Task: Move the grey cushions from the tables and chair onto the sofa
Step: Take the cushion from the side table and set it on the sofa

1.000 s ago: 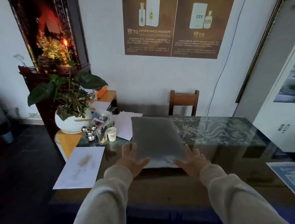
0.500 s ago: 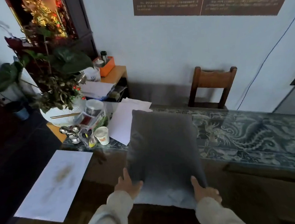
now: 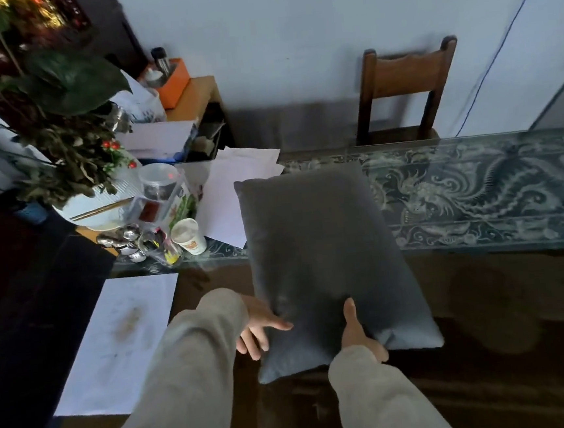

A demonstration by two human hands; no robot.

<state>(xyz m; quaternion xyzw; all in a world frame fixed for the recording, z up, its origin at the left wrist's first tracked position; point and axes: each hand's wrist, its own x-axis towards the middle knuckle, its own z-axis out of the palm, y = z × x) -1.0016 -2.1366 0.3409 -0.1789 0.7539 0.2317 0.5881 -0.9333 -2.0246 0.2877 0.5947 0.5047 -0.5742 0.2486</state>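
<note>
Far left I see a white pot holding a leafy plant, chopsticks laid across its rim. Just right of it a clear lidded tub, contents unreadable, then a paper cup, inside not visible. Behind, an orange box holds a dark flask. White sheet lies flat on the glass-topped surface. Left hand: grip open, fingers spread against the grey cushion edge. Cushion rests on the surface, long axis running near-to-far, leaning slightly left at the far end. Right hand: grip closed on the cushion's near edge, thumb on top. Wooden chair behind.
</note>
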